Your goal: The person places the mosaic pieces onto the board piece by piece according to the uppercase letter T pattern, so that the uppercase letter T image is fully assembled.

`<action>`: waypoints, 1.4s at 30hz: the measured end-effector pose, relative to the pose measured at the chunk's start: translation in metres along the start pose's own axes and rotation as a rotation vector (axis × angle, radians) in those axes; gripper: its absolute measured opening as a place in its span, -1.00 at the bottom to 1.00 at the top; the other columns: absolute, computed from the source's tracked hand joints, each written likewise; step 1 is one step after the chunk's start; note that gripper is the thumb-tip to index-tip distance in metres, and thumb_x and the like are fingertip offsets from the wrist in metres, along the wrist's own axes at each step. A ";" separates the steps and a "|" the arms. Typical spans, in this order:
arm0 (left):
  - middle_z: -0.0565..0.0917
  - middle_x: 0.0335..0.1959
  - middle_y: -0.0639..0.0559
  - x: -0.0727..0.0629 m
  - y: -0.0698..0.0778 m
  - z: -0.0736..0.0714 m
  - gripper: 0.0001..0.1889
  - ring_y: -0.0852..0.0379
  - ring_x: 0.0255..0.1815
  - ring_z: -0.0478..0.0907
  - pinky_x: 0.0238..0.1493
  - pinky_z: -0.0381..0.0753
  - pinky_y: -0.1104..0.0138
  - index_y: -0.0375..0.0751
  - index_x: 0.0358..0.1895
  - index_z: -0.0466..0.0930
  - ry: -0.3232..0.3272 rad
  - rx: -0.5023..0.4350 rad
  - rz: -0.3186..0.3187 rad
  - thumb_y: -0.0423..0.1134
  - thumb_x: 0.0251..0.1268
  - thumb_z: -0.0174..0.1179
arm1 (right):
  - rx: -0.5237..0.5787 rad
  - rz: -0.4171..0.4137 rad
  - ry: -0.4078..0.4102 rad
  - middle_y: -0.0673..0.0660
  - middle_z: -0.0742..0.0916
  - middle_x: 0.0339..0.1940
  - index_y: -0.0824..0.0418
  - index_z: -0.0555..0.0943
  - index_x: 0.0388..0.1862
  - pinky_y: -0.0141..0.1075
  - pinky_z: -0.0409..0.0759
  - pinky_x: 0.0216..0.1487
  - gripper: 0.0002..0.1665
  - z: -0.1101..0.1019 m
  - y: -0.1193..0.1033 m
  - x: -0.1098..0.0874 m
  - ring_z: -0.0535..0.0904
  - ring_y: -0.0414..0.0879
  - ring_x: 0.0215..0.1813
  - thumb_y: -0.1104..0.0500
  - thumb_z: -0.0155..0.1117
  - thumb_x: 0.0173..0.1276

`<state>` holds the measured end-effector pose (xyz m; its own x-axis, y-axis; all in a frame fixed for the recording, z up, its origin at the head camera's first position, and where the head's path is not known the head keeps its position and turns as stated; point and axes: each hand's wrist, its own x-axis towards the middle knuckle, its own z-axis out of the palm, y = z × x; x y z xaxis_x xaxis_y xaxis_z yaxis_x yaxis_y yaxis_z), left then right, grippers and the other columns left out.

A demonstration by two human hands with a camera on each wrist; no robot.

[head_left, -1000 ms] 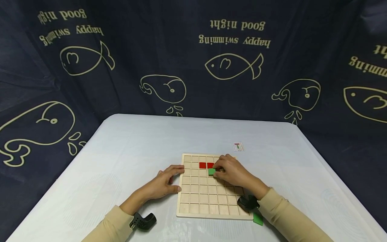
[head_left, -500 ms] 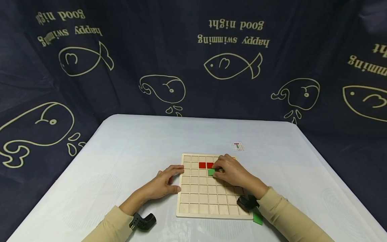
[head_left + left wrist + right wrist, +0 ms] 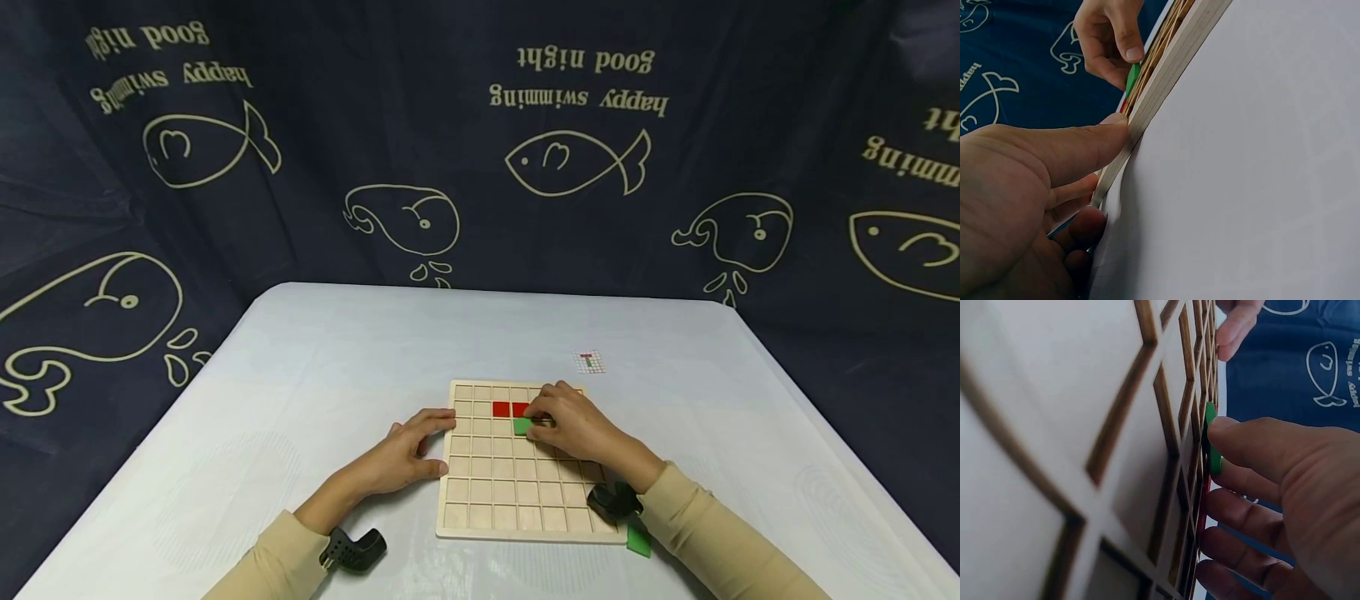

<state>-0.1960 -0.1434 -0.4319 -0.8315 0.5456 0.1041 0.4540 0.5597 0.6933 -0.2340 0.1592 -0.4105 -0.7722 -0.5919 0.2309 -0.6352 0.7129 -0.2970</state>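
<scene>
A wooden grid board [image 3: 480, 492] lies on the table. My left hand [image 3: 405, 454] rests at its left edge, thumb and fingertips touching the rim, as the left wrist view also shows with the thumb [image 3: 1097, 140]. Over the upper part of the board, my right hand [image 3: 577, 423] pinches a green square tile [image 3: 522, 427] between thumb and fingers. In the right wrist view, that green tile [image 3: 1214, 444] looks slightly tilted against the grid. Two red tiles [image 3: 501, 409] show in the row just above it; the right hand hides the cells beyond.
A small printed pattern card [image 3: 589, 362] with a red and green T shape lies behind the board. Another green tile [image 3: 639, 542] sits by the board's near right corner, under the right forearm. A dark printed curtain [image 3: 480, 233] hangs behind the white table [image 3: 360, 333].
The green tile has tipped down to lie flatter in its cell, still in my right fingers. My left hand stays at the board's edge.
</scene>
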 end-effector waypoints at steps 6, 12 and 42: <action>0.28 0.42 0.02 0.000 -0.001 0.000 -0.36 0.32 -0.32 0.32 -0.13 0.08 0.34 -0.16 0.33 0.34 -0.001 0.002 0.005 -0.14 0.16 0.30 | 0.002 0.000 0.001 -0.05 0.62 -0.29 0.07 0.70 -0.19 -0.38 0.31 -0.31 -0.71 0.001 0.001 0.000 0.32 -0.24 -0.28 0.00 0.42 0.11; 0.28 0.42 0.02 0.001 0.000 0.000 -0.36 0.32 -0.32 0.32 -0.13 0.09 0.34 -0.17 0.32 0.35 0.000 -0.004 0.009 -0.14 0.16 0.30 | 0.009 -0.002 0.001 -0.06 0.61 -0.29 0.05 0.70 -0.19 -0.38 0.31 -0.30 -0.71 0.001 0.002 0.000 0.31 -0.24 -0.28 0.00 0.42 0.10; 0.27 0.42 0.03 -0.001 -0.001 0.000 -0.36 0.33 -0.34 0.31 -0.15 0.07 0.33 -0.16 0.34 0.33 -0.004 -0.012 0.008 -0.12 0.17 0.29 | 0.089 0.091 0.087 0.01 0.65 -0.16 0.16 0.67 -0.08 -0.19 0.51 -0.13 -0.71 -0.030 0.008 -0.020 0.50 -0.08 -0.07 0.10 0.32 0.24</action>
<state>-0.1960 -0.1443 -0.4325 -0.8270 0.5520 0.1068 0.4564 0.5482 0.7008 -0.2237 0.1882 -0.3893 -0.8273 -0.4885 0.2774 -0.5617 0.7237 -0.4009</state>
